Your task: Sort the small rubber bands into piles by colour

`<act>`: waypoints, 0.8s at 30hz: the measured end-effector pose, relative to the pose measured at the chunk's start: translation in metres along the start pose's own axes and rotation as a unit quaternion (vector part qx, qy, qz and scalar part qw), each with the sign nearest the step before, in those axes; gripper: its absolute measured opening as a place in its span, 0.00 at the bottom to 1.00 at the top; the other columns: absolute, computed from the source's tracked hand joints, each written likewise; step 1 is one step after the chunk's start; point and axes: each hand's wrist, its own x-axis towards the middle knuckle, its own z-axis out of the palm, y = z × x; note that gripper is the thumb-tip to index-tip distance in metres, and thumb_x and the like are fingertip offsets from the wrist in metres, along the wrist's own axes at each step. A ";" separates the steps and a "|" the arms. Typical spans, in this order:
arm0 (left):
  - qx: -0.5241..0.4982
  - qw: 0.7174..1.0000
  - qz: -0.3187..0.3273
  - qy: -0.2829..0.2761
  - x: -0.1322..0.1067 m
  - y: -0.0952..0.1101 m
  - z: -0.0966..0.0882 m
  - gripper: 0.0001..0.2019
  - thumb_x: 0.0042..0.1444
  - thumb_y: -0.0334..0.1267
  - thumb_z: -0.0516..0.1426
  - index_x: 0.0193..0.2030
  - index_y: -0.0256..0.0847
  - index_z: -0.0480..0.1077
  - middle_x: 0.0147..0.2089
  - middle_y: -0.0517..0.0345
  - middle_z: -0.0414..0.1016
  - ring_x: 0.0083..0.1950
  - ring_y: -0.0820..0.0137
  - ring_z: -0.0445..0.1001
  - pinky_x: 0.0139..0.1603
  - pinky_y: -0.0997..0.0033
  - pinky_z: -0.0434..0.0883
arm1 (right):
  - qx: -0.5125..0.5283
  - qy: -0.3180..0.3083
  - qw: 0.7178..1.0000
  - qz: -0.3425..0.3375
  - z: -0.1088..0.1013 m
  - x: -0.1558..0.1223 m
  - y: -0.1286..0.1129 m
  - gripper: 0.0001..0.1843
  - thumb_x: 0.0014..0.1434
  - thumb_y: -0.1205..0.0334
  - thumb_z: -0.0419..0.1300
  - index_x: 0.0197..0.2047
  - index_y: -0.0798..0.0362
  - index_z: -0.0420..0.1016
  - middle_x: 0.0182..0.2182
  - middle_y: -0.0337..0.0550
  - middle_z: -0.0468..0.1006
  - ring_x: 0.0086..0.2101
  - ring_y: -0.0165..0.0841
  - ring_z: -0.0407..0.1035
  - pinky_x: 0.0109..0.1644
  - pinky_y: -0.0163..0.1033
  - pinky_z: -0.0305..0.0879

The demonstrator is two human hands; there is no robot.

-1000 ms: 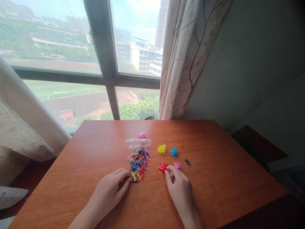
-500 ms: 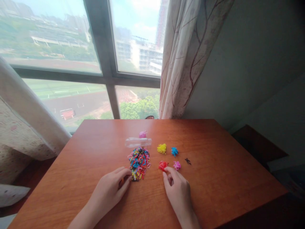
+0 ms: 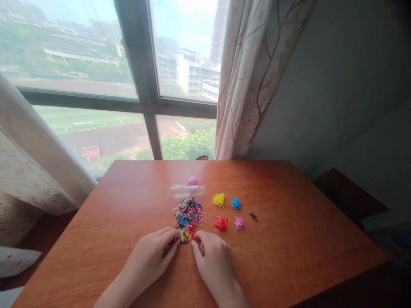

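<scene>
A heap of mixed coloured rubber bands (image 3: pixel 188 215) lies mid-table. My left hand (image 3: pixel 150 256) rests at the heap's near left edge, fingers curled, tips touching the bands. My right hand (image 3: pixel 210 259) sits at the heap's near right edge, fingers bent and pinched at the bands. To the right lie small sorted piles: yellow (image 3: pixel 218 199), blue (image 3: pixel 235 203), red (image 3: pixel 220 223), pink (image 3: pixel 238 223) and a few black bands (image 3: pixel 253 217). What either hand grips is hidden.
A clear plastic tube (image 3: pixel 186 191) lies on its side behind the heap, with a pink cap (image 3: pixel 193 180) beyond it. The wooden table (image 3: pixel 289 239) ends at a window with curtains (image 3: pixel 253 77) at the back. A dark drop lies right of the table.
My right hand has left the red pile and moved left to the near edge of the mixed heap. My left hand has stayed where it was.
</scene>
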 end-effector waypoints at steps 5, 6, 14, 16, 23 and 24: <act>-0.003 1.000 0.008 -0.008 0.000 0.001 0.000 0.10 0.63 0.33 0.48 0.39 0.45 0.69 0.36 0.59 0.76 0.34 0.71 0.74 0.34 0.77 0.66 | -0.005 0.008 1.000 -0.005 0.004 0.000 0.002 0.07 0.59 0.71 0.59 0.33 0.48 0.72 0.27 0.35 0.77 0.30 0.32 0.72 0.33 0.35 0.52; -0.004 1.000 0.009 -0.010 0.001 0.002 0.000 0.10 0.63 0.33 0.48 0.38 0.45 0.69 0.36 0.59 0.77 0.35 0.71 0.75 0.35 0.77 0.66 | -0.004 0.012 1.000 -0.006 0.005 0.000 0.002 0.08 0.59 0.71 0.58 0.33 0.48 0.72 0.27 0.35 0.77 0.29 0.32 0.71 0.33 0.35 0.51; 0.002 1.000 0.001 -0.012 0.000 0.002 -0.002 0.10 0.64 0.34 0.47 0.38 0.44 0.69 0.36 0.58 0.77 0.35 0.70 0.75 0.36 0.77 0.67 | 0.043 0.039 0.998 -0.007 0.005 -0.003 0.006 0.08 0.60 0.70 0.55 0.31 0.49 0.71 0.25 0.35 0.75 0.27 0.31 0.69 0.32 0.35 0.52; 0.003 1.000 0.001 -0.012 0.000 0.001 -0.002 0.10 0.64 0.34 0.47 0.38 0.44 0.69 0.36 0.59 0.77 0.35 0.70 0.75 0.35 0.77 0.67 | 0.062 0.041 0.997 -0.005 0.004 -0.004 0.007 0.08 0.60 0.69 0.55 0.31 0.49 0.71 0.25 0.36 0.74 0.26 0.31 0.69 0.32 0.34 0.53; 0.003 1.000 0.001 -0.008 0.000 0.001 -0.001 0.10 0.64 0.34 0.48 0.38 0.44 0.70 0.35 0.59 0.77 0.33 0.71 0.75 0.34 0.77 0.66 | 0.106 0.060 0.993 0.009 -0.008 -0.008 0.020 0.10 0.64 0.65 0.53 0.31 0.50 0.72 0.22 0.35 0.71 0.24 0.30 0.67 0.31 0.33 0.55; 0.005 1.000 0.003 -0.007 0.000 0.001 -0.001 0.10 0.63 0.33 0.48 0.38 0.44 0.70 0.35 0.59 0.77 0.33 0.71 0.75 0.34 0.77 0.66 | 0.106 0.069 0.992 0.014 -0.010 -0.009 0.025 0.10 0.64 0.64 0.53 0.32 0.50 0.72 0.23 0.35 0.71 0.24 0.30 0.67 0.31 0.33 0.55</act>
